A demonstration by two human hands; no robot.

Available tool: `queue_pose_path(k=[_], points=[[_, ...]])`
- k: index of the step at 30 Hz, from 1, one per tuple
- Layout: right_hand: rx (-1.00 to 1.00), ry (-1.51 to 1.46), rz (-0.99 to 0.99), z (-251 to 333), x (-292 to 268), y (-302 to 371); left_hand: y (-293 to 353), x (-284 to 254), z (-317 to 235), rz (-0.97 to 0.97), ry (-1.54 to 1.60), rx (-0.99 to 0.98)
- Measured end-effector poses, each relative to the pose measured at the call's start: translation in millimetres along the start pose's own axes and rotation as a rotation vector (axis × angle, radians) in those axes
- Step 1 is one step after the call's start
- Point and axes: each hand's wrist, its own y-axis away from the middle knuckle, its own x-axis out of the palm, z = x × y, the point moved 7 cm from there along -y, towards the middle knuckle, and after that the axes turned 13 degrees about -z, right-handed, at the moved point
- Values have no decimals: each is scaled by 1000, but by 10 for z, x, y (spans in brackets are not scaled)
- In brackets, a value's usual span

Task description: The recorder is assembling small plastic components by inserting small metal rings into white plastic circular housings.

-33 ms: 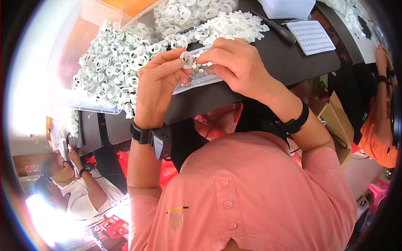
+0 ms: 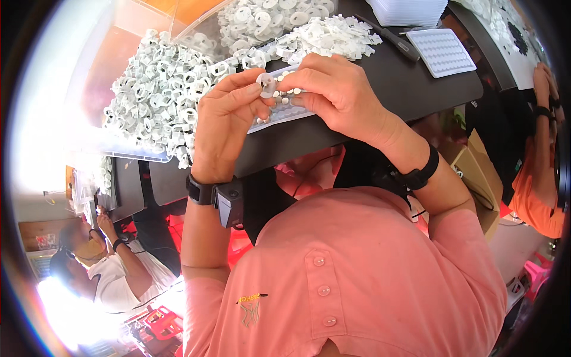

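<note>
Between the thumb and forefinger of my left hand point(image 2: 229, 110) is a translucent round plastic disc point(image 2: 267, 85) with a hole near its middle. My right hand point(image 2: 339, 95) is beside it, fingers curled in and the forefinger tip close to the disc. Whether those fingers hold a small piece is hidden. Under both hands lies a pale moulded tray point(image 2: 270, 124), with several small round silvery pieces point(image 2: 285, 101) on it. To the left of my left hand is a big heap of white plastic ring-shaped parts point(image 2: 157, 95).
Flat white plastic parts point(image 2: 330, 40) are piled behind my hands, near a bin of translucent discs point(image 2: 267, 21). A dark-handled tool point(image 2: 398, 44), another moulded tray point(image 2: 441, 53) and a tray stack point(image 2: 407, 12) are at the right. Other people sit at both sides.
The disc in my left hand has turned slightly and shifted a little toward my right hand. Both hands otherwise stay nearly in place.
</note>
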Motion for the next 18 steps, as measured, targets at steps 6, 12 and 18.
queue_pose_path(k=[6, 12, 18], points=[[161, -167, -1, 3, 59, 55, 32, 78, 108, 64, 113, -4], [229, -181, 7, 51, 56, 82, 87, 115, 140, 21, 219, -8], [257, -216, -11, 56, 66, 105, 109, 145, 156, 38, 301, -16]])
